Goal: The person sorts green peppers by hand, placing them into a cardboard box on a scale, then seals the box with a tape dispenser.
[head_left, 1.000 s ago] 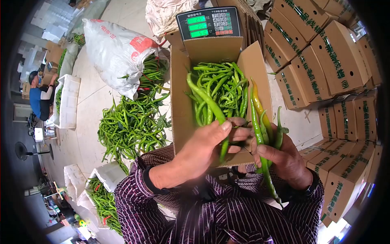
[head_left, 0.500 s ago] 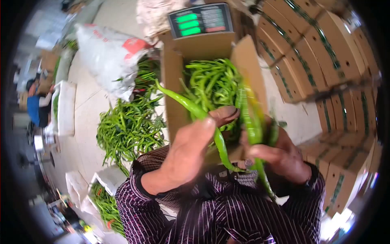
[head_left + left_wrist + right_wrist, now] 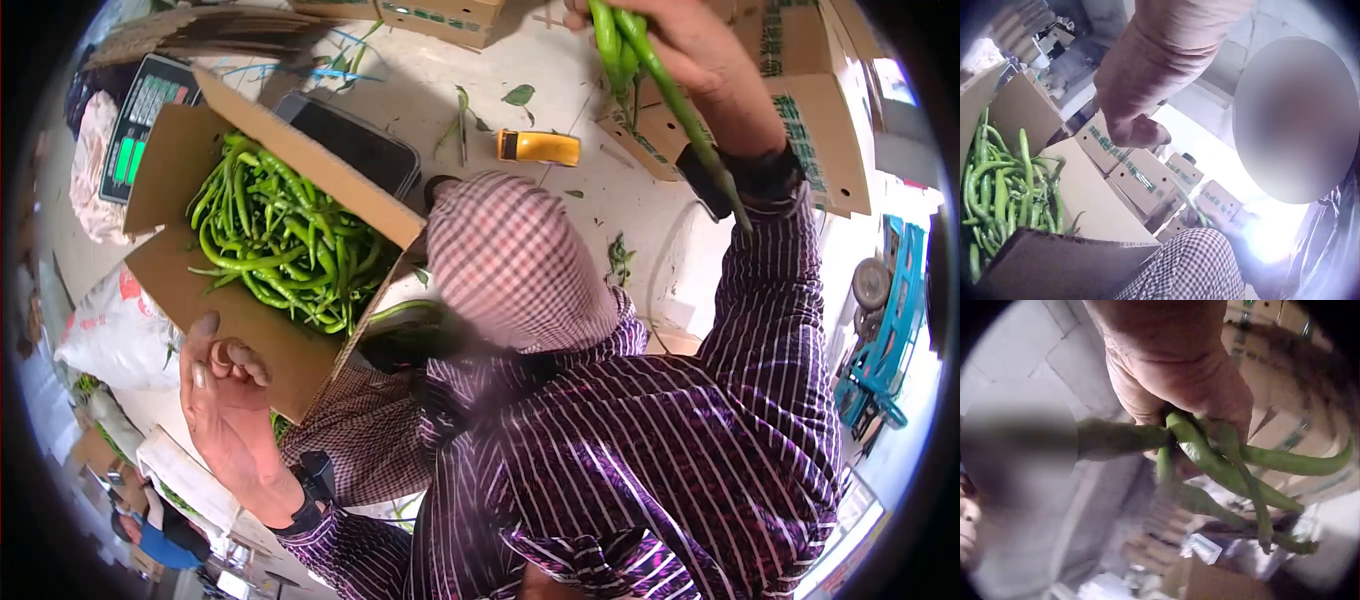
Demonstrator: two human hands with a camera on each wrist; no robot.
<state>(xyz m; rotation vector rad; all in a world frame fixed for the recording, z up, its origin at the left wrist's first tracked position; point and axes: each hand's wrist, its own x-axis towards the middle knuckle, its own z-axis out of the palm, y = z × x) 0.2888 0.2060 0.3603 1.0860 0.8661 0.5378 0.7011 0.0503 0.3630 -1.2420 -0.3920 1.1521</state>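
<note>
The right hand (image 3: 690,50) was raised, away from the cardboard box (image 3: 240,315), its fingers clamped round a few long green peppers (image 3: 1210,459) whose ends stuck out on both sides of the grip. The left hand (image 3: 228,415) was beside the box's side flap, palm up and holding nothing, its fingers loosely bent; whether they touched the cardboard I couldn't quite tell. Inside the box lay a heap of loose peppers (image 3: 290,235). A scale (image 3: 150,125) with green displays stood near the box, and a yellow object (image 3: 540,147) lay on the floor (image 3: 555,95).
</note>
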